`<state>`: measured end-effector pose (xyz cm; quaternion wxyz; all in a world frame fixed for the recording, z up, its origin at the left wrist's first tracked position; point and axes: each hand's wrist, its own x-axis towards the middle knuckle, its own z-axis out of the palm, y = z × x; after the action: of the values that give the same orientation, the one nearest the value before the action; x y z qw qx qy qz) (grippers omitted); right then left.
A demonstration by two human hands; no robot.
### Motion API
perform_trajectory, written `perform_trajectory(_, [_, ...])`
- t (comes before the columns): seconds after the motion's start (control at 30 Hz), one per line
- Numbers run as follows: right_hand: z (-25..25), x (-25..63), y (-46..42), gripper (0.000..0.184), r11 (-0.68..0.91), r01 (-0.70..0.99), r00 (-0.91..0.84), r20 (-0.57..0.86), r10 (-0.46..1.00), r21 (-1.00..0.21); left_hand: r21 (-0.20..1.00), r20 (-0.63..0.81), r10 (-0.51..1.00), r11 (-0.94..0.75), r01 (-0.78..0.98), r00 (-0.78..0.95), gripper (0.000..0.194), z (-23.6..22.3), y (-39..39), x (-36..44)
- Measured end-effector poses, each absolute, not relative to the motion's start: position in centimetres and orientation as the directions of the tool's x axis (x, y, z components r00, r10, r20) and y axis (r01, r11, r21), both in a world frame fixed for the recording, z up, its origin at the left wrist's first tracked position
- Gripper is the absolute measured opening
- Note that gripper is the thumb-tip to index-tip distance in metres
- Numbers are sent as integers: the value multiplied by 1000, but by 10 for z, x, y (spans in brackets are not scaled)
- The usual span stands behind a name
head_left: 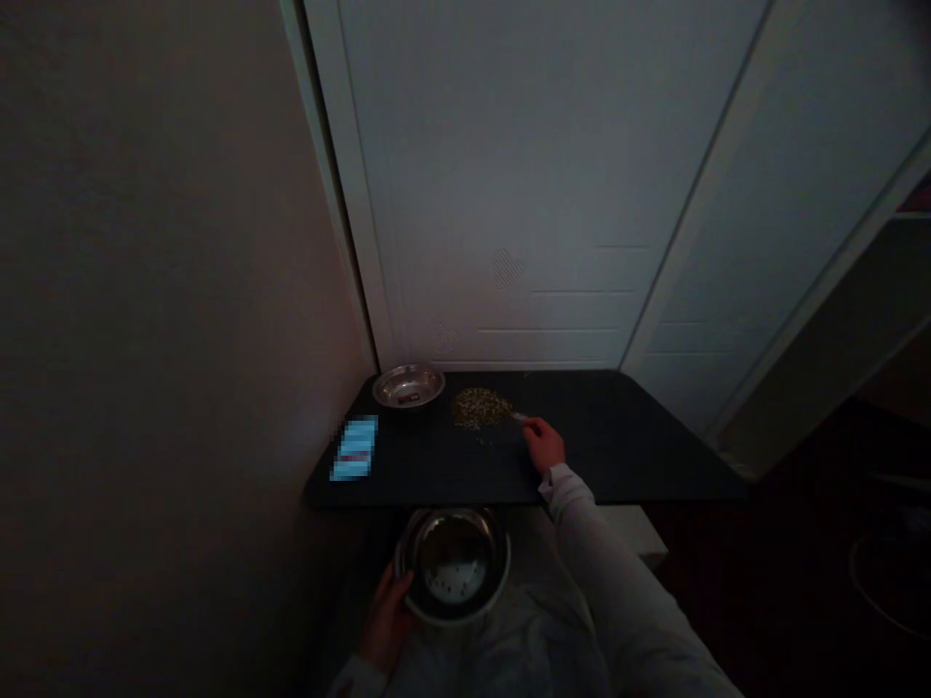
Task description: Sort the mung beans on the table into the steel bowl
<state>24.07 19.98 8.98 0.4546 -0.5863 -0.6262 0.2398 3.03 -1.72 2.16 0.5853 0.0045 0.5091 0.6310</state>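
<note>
My left hand (389,616) grips the left rim of a shiny metal bowl (504,572), which is held over my lap just below the table's front edge. Small dark bits lie scattered inside it. Over the table, my right hand (544,444) is closed around a thin, pale utensil (519,417); the dim light hides its exact kind. The tip of this utensil reaches the right side of a loose, flat pile of yellowish-brown seeds or grains (480,407). A few stray grains lie in front of the pile.
The dark table (618,436) stands against white panelled doors (509,174), with a wall (181,339) at left. A shallow metal dish (408,387) sits at its back left corner. In front of that lies a blurred-out phone-like bright screen (354,449).
</note>
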Motion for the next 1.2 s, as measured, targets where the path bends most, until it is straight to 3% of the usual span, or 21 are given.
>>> perform_trajectory(1.2, [95, 242, 195, 21, 157, 453, 143, 245, 959, -878, 676, -574, 748, 204, -708, -332, 49, 17, -18, 28])
